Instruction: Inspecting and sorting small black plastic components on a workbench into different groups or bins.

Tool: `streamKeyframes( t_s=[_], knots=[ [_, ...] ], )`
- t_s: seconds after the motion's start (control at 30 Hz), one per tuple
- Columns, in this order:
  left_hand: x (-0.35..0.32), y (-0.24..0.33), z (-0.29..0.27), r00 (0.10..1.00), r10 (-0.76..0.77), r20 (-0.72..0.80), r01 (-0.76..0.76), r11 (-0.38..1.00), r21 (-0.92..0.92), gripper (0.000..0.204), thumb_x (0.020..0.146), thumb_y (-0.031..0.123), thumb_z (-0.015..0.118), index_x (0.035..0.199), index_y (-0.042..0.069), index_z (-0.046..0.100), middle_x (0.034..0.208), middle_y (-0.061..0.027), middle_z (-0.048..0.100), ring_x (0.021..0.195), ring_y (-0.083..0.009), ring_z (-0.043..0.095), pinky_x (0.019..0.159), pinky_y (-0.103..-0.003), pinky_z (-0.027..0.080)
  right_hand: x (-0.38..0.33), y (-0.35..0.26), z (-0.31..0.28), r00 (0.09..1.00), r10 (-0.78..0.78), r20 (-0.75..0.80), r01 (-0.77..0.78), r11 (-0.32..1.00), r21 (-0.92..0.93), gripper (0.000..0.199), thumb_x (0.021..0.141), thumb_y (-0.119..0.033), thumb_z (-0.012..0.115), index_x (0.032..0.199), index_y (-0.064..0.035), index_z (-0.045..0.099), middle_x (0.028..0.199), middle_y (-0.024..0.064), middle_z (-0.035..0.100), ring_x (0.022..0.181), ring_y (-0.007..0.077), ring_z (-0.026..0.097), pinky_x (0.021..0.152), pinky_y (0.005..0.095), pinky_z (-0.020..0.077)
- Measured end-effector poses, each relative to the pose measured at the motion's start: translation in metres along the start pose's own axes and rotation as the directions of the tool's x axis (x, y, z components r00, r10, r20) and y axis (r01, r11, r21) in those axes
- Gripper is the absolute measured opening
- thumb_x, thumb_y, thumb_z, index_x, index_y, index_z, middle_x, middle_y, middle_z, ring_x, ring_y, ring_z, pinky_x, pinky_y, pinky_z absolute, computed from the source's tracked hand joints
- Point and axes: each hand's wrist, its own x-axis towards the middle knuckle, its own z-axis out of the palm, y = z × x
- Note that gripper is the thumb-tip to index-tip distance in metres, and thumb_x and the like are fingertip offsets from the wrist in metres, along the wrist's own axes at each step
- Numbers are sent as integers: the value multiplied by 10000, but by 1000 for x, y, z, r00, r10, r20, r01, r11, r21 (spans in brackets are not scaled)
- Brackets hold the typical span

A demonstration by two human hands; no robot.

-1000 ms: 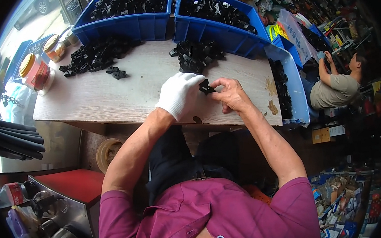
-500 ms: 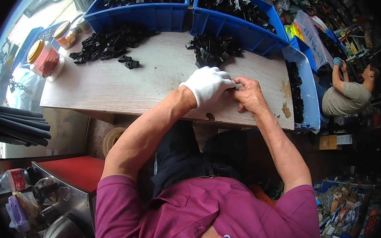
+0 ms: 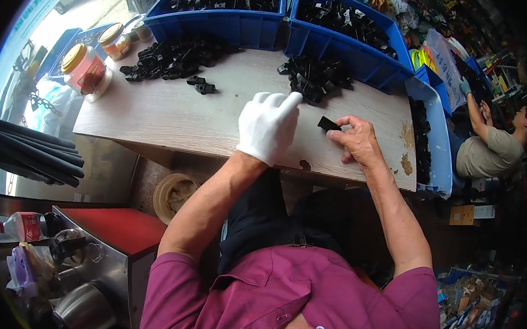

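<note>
My left hand (image 3: 268, 127) wears a white glove and hovers over the wooden tabletop (image 3: 179, 115), fingers stretched toward a pile of small black plastic parts (image 3: 317, 77); it holds nothing. My bare right hand (image 3: 356, 142) rests on the table and pinches one small black part (image 3: 328, 123) between thumb and fingertips. The two hands are apart, about a hand's width from each other. A second, larger heap of black parts (image 3: 174, 57) lies at the far left of the table, with two loose parts (image 3: 200, 85) beside it.
Two blue bins (image 3: 227, 19) (image 3: 353, 46) full of black parts stand along the table's far edge, a shallow blue tray (image 3: 432, 139) at its right end. Jars with yellow lids (image 3: 86, 70) stand far left. Another person (image 3: 491, 146) sits at right. Black tubes (image 3: 33, 151) and kettles (image 3: 83, 308) sit left.
The hands were joined over one black part; now the gloved left hand has let go and reaches toward the pile, while the right hand keeps the part.
</note>
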Motion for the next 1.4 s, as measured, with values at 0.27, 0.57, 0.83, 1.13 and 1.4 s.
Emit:
streamKeyframes(
  t_s=[0.27, 0.57, 0.83, 1.13, 1.4],
  knots=[
    [-19, -109, -61, 905, -425, 11, 328, 715, 618, 240, 892, 359, 739, 1095, 232, 749, 944, -92, 708, 905, -330, 678, 694, -455, 574, 4, 11, -5, 998, -49, -39, 53, 993, 110, 394, 824, -174, 821, 1090, 44, 627, 593, -2, 568, 393, 63, 458, 359, 247, 436],
    [-24, -88, -57, 964, -243, 111, 157, 851, 501, 137, 865, 283, 743, 929, 168, 705, 857, -63, 679, 850, -306, 664, 634, -426, 568, 3, 6, -27, 986, 78, -151, -34, 962, 271, 378, 838, -177, 820, 1088, -3, 597, 535, -13, 516, 398, 110, 542, 423, 313, 565],
    [-24, -90, -51, 982, -145, 123, 94, 932, 349, 107, 904, 144, 669, 980, 177, 737, 897, -43, 724, 873, -286, 679, 694, -404, 583, 32, 20, -115, 733, 214, -646, 46, 932, 361, 276, 866, -198, 792, 1054, -67, 638, 601, 27, 523, 471, 149, 548, 522, 401, 623],
    [-17, -101, -39, 937, -337, 88, 290, 895, 339, 103, 916, 174, 667, 980, 142, 741, 957, -58, 729, 921, -319, 665, 785, -429, 568, 57, 5, -77, 895, 121, -429, -29, 976, 215, 463, 853, -184, 793, 1262, -54, 619, 592, 38, 528, 434, 165, 565, 493, 367, 595],
    [-17, -108, -35, 930, -366, 22, 350, 905, 243, 146, 940, 225, 674, 1031, 139, 748, 1019, -66, 740, 951, -318, 663, 812, -418, 559, 93, -14, -32, 928, 14, -372, -41, 997, -65, 492, 830, -150, 779, 1300, -87, 648, 812, 103, 672, 480, 141, 558, 438, 330, 566]
  ],
)
